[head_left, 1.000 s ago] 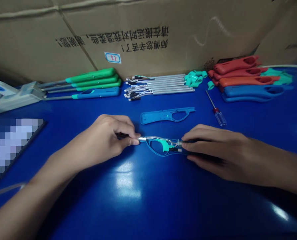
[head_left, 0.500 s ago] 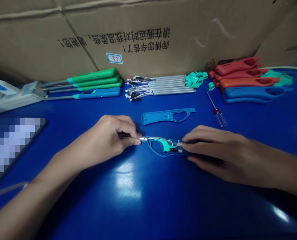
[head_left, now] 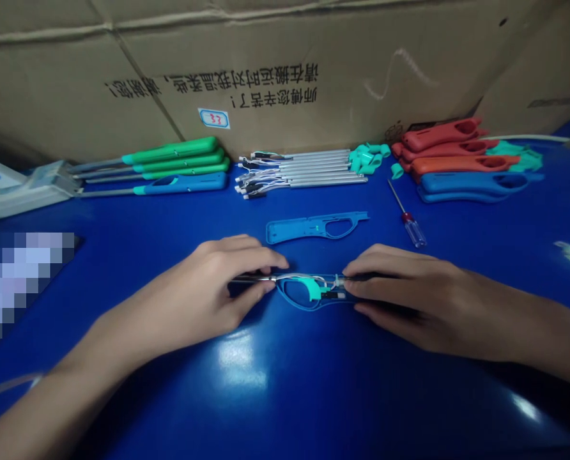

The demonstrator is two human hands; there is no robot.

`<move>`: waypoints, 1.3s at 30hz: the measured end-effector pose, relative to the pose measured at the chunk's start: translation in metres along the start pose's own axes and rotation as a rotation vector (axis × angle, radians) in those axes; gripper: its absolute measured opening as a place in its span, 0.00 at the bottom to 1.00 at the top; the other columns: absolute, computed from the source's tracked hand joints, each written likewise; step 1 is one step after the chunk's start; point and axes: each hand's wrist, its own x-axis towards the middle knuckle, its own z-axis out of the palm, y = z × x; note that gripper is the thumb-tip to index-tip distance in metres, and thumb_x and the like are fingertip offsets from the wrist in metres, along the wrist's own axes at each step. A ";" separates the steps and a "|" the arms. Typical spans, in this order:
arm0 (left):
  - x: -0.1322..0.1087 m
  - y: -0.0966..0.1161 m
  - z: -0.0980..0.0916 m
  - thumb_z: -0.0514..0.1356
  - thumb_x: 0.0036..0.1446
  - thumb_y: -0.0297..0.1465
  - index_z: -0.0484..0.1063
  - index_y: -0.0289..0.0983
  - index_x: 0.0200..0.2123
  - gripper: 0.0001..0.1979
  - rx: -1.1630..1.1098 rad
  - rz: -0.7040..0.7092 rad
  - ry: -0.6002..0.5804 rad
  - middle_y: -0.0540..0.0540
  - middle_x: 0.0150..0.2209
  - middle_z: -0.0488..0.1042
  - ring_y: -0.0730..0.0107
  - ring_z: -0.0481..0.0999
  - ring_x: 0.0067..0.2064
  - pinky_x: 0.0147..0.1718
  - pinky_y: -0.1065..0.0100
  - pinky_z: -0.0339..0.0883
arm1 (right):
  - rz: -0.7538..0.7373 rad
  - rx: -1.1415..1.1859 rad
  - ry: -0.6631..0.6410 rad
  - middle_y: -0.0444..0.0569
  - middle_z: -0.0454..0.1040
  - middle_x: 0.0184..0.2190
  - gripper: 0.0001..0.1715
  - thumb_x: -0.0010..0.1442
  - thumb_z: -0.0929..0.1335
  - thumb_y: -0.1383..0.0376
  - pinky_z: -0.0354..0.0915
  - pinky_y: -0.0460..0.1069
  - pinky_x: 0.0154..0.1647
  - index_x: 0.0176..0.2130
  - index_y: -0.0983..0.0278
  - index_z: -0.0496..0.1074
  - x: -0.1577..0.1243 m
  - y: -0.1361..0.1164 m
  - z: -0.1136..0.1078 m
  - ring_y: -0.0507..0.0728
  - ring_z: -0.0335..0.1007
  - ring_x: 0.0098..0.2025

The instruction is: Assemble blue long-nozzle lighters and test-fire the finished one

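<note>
A blue lighter handle half [head_left: 291, 303] is held low over the table, its inside facing up. In it are a turquoise trigger [head_left: 308, 289], thin white wires [head_left: 298, 276] and a black piece with a white end [head_left: 333, 295]. My left hand [head_left: 227, 281] is closed on the metal lighter tube [head_left: 251, 278] at the handle's left end, thumb against it and index finger lifted. Around the handle's right end, my right hand [head_left: 409, 297] is closed, its fingers covering that part. Just beyond lies another blue handle half [head_left: 292, 230], inner side up.
Behind lie finished-looking lighters [head_left: 184, 183], several metal tubes with wires [head_left: 318, 172], turquoise caps [head_left: 369, 158] and stacked red and blue handle shells [head_left: 471, 182]. A screwdriver [head_left: 413, 230] rests right of centre. A cardboard box [head_left: 266, 38] stands along the back.
My left index finger has lifted and stretched right, away from the thumb. The tube's end now sits lower against the handle. My right hand keeps its grip; the whole view has shifted slightly.
</note>
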 end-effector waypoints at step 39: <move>0.005 0.010 0.026 0.54 0.66 0.25 0.71 0.36 0.47 0.09 0.009 0.213 0.047 0.43 0.43 0.70 0.65 0.68 0.46 0.44 0.64 0.65 | 0.006 0.016 -0.051 0.53 0.72 0.43 0.10 0.67 0.63 0.70 0.65 0.50 0.47 0.44 0.68 0.73 0.001 -0.002 -0.002 0.55 0.66 0.46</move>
